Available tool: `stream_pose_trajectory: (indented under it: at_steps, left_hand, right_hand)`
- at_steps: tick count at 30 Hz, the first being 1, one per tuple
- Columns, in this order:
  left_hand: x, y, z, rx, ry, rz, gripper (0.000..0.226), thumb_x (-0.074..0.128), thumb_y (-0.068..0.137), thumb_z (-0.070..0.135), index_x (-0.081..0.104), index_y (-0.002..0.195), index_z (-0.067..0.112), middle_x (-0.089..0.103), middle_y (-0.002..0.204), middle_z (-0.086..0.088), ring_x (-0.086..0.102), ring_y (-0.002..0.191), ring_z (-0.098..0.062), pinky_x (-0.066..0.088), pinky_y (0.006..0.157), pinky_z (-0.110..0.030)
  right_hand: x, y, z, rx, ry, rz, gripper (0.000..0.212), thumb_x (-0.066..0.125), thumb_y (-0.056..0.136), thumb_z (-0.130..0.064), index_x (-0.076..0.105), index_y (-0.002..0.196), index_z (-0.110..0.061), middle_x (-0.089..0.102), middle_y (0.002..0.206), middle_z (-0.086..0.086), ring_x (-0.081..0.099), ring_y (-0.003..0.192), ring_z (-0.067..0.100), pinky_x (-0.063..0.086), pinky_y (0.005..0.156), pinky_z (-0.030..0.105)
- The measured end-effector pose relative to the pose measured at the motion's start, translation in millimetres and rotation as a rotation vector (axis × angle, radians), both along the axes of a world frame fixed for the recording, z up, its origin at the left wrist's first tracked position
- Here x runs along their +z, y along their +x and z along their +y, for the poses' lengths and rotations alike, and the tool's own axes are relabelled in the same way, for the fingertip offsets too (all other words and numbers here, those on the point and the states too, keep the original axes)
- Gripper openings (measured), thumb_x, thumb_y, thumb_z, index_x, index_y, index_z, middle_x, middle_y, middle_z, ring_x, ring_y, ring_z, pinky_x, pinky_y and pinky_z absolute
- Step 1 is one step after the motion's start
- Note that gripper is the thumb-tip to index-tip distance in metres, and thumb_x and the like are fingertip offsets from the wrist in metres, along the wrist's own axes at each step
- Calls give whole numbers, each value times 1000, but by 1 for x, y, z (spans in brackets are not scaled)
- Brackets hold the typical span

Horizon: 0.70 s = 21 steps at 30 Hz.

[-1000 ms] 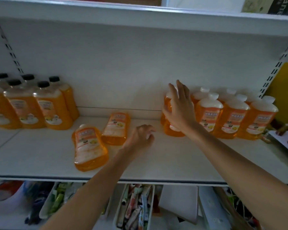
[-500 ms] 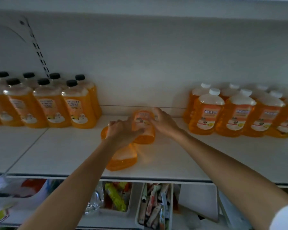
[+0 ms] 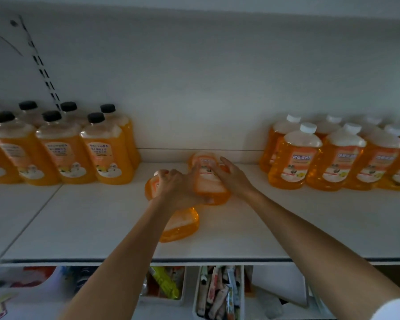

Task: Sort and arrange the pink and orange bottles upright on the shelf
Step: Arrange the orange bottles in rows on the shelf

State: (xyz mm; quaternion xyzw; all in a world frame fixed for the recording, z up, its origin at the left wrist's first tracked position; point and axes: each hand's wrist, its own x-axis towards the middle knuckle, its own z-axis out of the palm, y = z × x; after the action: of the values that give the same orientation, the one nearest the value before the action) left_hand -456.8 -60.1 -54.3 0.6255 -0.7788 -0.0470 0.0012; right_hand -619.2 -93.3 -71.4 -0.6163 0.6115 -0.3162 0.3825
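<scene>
Two orange bottles lie flat in the middle of the shelf [image 3: 79, 215], close together; the nearer bottle [image 3: 181, 227] points its cap toward the back left; the farther bottle [image 3: 206, 183] lies just behind it; the left hand [image 3: 174, 189] curls over the nearer bottle's neck, thumb against the farther one's base; the right hand [image 3: 233, 179] lays fairly straight fingers on the farther bottle's right flank; black-capped bottles [image 3: 106, 155] stand upright at left, white-capped bottles [image 3: 293, 158] at right

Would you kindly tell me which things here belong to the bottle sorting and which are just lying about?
Job: near lying bottle, far lying bottle, black-capped bottles, white-capped bottles, shelf, left hand, right hand.
Lying about: bins of packets below.
</scene>
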Motion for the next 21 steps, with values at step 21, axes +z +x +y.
stream_pose_trajectory:
  at_steps: [21]
  left_hand:
    - [2, -13, 4, -210, 146, 360, 101, 66, 75, 54, -8, 143, 43, 38, 146, 0, 45, 126, -25, 40, 101, -43]
  right_hand:
    - [32, -43, 24, -120, -87, -484, 53, 73, 77, -7, 54, 126, -15, 61, 115, 1, 60, 101, 17, 53, 83, 30]
